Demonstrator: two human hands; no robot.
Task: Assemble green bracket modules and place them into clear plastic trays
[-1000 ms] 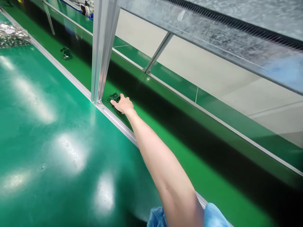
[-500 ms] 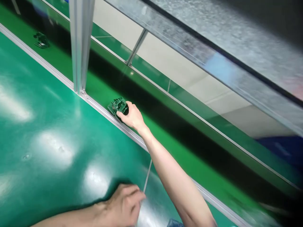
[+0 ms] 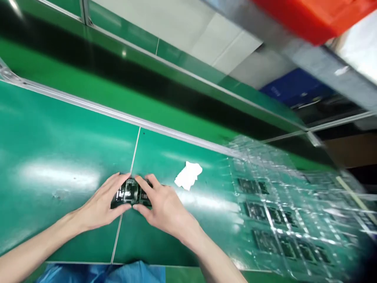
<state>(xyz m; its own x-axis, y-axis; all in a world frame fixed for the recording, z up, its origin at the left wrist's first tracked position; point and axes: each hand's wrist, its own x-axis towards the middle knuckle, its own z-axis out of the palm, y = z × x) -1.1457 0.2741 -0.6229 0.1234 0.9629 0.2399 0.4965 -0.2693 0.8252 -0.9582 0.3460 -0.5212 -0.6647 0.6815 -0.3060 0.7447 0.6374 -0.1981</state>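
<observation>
Together, left hand and right hand clasp circuit boards in their grip

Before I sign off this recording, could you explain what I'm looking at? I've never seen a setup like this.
There is no machine here: a person works with two bare hands. Every picture comes from one camera worn on the head, looking forward and down.

The left hand and right hand hold a dark green circuit-board piece between them, over a glossy green tabletop. Whether it touches the surface, I cannot tell.

To its right lies a crumpled white scrap, paper or cloth. Further right is a clear plastic tray bearing rows of dark boards, too blurred to count. A silver metal rail runs along behind the hands.
</observation>
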